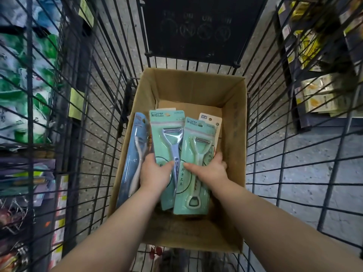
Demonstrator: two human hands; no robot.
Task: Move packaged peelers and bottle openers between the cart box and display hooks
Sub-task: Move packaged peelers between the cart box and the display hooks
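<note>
Peeler packs, 4 that I can count, all in the cardboard box inside the wire cart: 2 mint, 1 blue, 1 white. Could be more underneath, can't tell.

The blue pack leans on the box's left wall. The metal-peeler mint pack is next to it. The pale green peeler pack, w/ a bottle opener on the handle end, overlaps that one. The white pack pokes out behind, toward the right wall.

My left hand is clamped on the metal-peeler pack, thumb across the front. My right hand grips the pale green one, fingers wrapped round its right edge.

Handling guess: v light, stiff card backs, glossy blister fronts so prob slippery when stacked. I'd pinch the card edge, not the bubble, and keep the hang holes up top free for the hooks.
</note>
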